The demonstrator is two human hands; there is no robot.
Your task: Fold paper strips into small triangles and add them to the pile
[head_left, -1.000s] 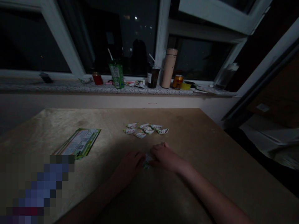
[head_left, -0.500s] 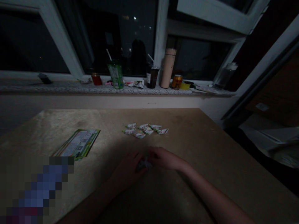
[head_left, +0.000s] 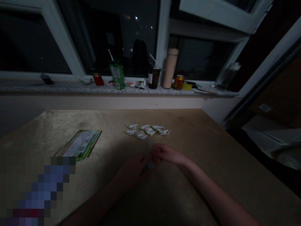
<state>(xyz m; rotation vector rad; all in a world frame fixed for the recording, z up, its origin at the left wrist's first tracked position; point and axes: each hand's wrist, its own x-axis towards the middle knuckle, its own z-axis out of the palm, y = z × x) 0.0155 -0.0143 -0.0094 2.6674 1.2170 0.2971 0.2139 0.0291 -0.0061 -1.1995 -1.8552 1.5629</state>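
My left hand [head_left: 133, 169] lies low over the table with its fingers closed around a small pale wrapped packet [head_left: 150, 165]. Dim light keeps the packet's details hidden. Close to its right side is my right hand [head_left: 166, 153], fingers curled and pinched near the packet. Whether those fingertips hold a part of it, I cannot make out. Beyond both hands, several small white-and-green wrapped packets [head_left: 150, 131] form a loose cluster on the brown table [head_left: 199, 141].
Green-and-white printed packages [head_left: 86, 142] lie stacked at the left, beside a pixelated blurred area. On the windowsill [head_left: 138, 90] stand a green cup [head_left: 117, 75], a dark drink cup [head_left: 154, 77], a pink bottle [head_left: 170, 69], an orange can [head_left: 179, 82] and a red jar [head_left: 98, 79].
My right hand has risen slightly away from me and to the right. The packet and my left hand have shifted a little to the right. The cluster stays as it was.
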